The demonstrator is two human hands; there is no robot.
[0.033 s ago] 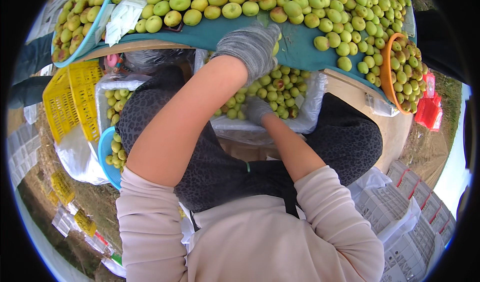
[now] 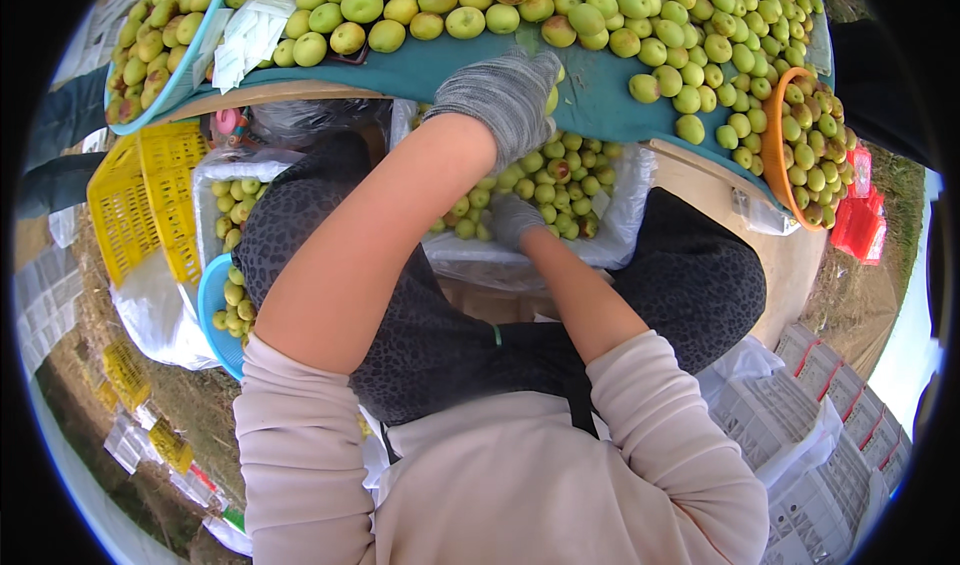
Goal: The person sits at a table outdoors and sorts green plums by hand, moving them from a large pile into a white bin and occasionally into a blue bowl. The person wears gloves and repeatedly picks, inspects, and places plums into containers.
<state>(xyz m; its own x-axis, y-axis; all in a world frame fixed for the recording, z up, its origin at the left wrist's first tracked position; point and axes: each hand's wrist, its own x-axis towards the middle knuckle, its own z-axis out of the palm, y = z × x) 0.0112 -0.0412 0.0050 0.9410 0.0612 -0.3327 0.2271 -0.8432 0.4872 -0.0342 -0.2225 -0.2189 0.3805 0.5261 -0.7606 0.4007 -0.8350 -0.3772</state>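
Unmoved since earlier, our grey-knit-gloved left hand (image 2: 494,103) pinches a round green fruit (image 2: 552,100); our grey-gloved right hand (image 2: 514,221) hides its fingers' state.

from the left hand (image 2: 495,102), bare teal cloth (image 2: 598,97) gives passage toward nine and, briefly, three o'clock, while heaped green fruit (image 2: 465,23) blocks twelve, the orange basket (image 2: 774,140) stands farther off past three, and the right hand (image 2: 514,220) obstructs six.

Outdoor fruit-sorting spot, shown by heaped green fruit (image 2: 623,43), grey crates (image 2: 760,417) and open ground (image 2: 855,300).
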